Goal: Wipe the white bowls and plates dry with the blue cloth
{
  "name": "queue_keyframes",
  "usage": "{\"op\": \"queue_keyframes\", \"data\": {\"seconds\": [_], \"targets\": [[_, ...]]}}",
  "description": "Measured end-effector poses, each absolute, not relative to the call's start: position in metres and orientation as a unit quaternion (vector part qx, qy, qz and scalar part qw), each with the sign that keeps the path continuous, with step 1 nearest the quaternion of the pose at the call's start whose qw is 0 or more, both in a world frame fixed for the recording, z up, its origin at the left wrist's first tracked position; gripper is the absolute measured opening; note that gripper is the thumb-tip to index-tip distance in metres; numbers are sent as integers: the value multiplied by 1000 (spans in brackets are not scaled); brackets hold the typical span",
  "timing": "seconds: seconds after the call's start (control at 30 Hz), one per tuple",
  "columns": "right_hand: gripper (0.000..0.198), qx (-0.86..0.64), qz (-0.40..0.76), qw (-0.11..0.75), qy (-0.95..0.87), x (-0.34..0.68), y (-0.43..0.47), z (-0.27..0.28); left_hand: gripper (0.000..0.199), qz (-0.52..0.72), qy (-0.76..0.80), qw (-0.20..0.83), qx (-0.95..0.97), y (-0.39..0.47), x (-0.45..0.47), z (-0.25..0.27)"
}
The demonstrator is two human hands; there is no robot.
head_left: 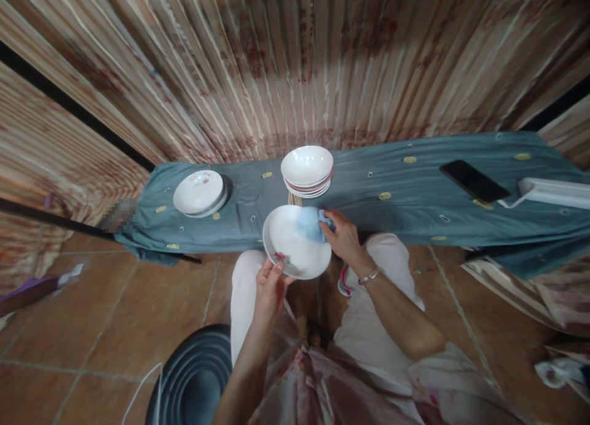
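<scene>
My left hand [271, 284] grips the near rim of a white plate [286, 241] with a red flower print, holding it tilted above my lap. Pressed against the plate's upper right is a light blue cloth [310, 223], bunched in the fingers of my right hand [342, 236]. Just beyond the plate, a stack of white bowls [307, 166] stands on the covered table, some with red rims. Several wooden chopsticks [295, 199] poke out between that stack and the plate, their near ends hidden. Farther left lies a stack of white plates [198, 193] with floral decoration.
A green patterned cloth [249, 198] covers the long, narrow table. On its right lie a black phone [474, 180] and a white object [557, 193]. A black ridged round container [193, 382] sits on the tiled floor at lower left. Striped curtains [295, 62] hang behind.
</scene>
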State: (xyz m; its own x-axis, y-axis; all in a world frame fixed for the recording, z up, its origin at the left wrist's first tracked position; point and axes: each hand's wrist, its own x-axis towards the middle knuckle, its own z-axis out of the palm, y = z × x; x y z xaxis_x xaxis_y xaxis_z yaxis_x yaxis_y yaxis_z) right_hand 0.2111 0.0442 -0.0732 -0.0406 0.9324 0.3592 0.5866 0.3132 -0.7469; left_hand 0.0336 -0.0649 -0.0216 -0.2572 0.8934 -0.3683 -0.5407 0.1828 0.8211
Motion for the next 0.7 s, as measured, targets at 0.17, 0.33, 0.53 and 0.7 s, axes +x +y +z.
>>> {"op": "queue_keyframes", "data": {"seconds": [0.17,0.33,0.53,0.7], "targets": [[18,-532,87,418,-731,210,43,-72,47,620,505,577,168,-63,31,-21],[34,-472,31,321,-821,207,31,-63,48,627,505,568,173,-61,29,-18],[26,-386,74,237,-889,205,18,-63,54,613,527,555,197,-62,25,-21],[29,-328,163,275,-889,202,13,-72,51,615,523,555,199,-63,23,-27]]}}
